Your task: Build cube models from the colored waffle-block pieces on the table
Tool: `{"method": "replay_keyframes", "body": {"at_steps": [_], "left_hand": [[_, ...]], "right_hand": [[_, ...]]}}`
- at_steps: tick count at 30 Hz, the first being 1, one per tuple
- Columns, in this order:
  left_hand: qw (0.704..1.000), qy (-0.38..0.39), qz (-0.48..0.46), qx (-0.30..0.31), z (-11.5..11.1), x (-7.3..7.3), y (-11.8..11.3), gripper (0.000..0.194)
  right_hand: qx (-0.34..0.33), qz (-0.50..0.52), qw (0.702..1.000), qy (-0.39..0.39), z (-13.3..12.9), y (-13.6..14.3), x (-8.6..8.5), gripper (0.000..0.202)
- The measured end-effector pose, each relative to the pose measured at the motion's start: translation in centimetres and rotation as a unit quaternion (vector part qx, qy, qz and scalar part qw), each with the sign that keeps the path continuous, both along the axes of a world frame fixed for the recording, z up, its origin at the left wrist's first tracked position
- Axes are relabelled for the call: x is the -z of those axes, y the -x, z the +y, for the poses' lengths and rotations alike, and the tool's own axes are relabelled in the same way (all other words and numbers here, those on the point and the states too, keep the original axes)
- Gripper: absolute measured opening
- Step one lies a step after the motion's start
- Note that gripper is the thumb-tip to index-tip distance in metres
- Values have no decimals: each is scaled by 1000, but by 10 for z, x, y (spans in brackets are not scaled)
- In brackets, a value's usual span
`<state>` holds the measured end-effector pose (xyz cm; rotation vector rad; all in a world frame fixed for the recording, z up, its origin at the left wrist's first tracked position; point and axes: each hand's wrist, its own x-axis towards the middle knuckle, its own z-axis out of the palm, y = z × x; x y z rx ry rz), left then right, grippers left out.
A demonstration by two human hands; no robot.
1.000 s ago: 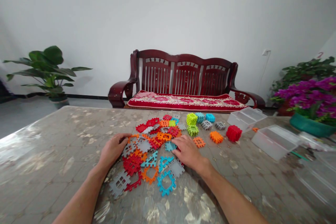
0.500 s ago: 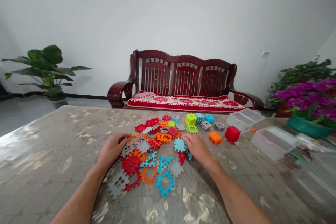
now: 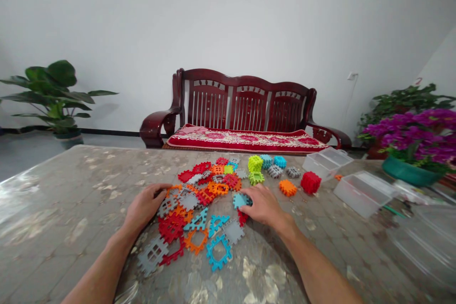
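Observation:
Toothed plastic building tiles in red, orange, grey and blue lie in a loose pile between my hands. My left hand (image 3: 145,205) rests at the pile's left edge, its fingers stretched toward an orange tile and a grey window tile (image 3: 167,205); a gap shows between thumb and fingers. On the right side, my right hand (image 3: 262,205) has its thumb and fingers around a light-blue tile (image 3: 239,201), partly covering it. A red tile (image 3: 242,218) peeks out beneath that hand. Nearer me lie a blue ring-shaped tile (image 3: 218,252) and a grey tile (image 3: 233,231).
Beyond my right hand stand stacks of lime tiles (image 3: 255,163), orange tiles (image 3: 287,188) and red tiles (image 3: 310,183). Clear plastic boxes (image 3: 365,192) sit farther right, near a flower pot (image 3: 409,171). A wooden bench (image 3: 245,104) is behind the table (image 3: 89,209).
My right hand has shifted over the light-blue tile, with its thumb now on the near side. My left hand stays by the pile. The whole view has swung slightly right.

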<state>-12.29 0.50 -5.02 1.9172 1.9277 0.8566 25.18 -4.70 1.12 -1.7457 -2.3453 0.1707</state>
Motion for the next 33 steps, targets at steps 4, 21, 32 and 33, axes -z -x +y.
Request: {"method": "replay_keyframes", "body": {"at_steps": [4, 21, 32, 33], "left_hand": [[1000, -10, 3, 5, 2, 5, 3, 44], [1000, -21, 2, -1, 3, 6, 2, 44], [1000, -21, 1, -7, 0, 2, -1, 43], [1000, -22, 1, -6, 0, 3, 0, 43]], "right_hand": [[-25, -21, 999, -17, 1, -1, 6, 36], [-4, 53, 999, -5, 3, -20, -10, 54], [49, -70, 995, -42, -12, 9, 0, 42], [52, -70, 995, -44, -12, 10, 1, 37]]}}
